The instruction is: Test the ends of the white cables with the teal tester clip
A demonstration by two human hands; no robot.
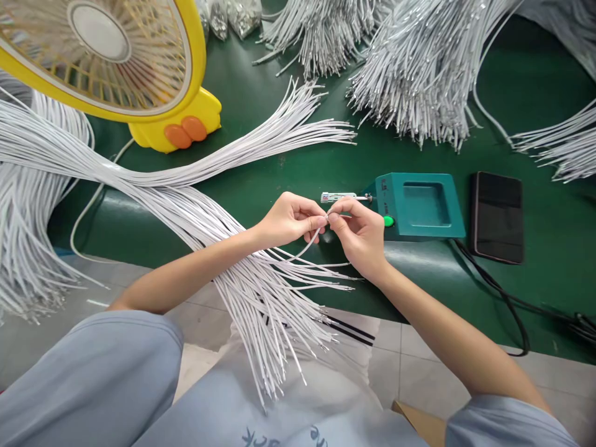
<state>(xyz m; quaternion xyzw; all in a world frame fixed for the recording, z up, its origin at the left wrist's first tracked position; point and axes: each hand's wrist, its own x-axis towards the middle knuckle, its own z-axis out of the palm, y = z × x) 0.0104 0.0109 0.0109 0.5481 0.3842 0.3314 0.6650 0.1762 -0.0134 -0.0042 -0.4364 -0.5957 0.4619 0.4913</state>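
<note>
Over the green table's [288,174] front edge my left hand [291,218] and my right hand [357,233] meet fingertip to fingertip. Both are closed in a pinch on the end of one thin white wire [311,242], which curves down toward the loose bundle of white wires [195,211] lying under my left forearm. Just past my fingers a small metal clip [339,197] juts from the left side of a teal box [419,205] with a green button [388,221].
A yellow fan [116,62] stands at the back left. More white wire bundles [419,68] fill the back and right. A black phone [496,217] lies right of the teal box, and a black cable [503,298] runs to the right edge.
</note>
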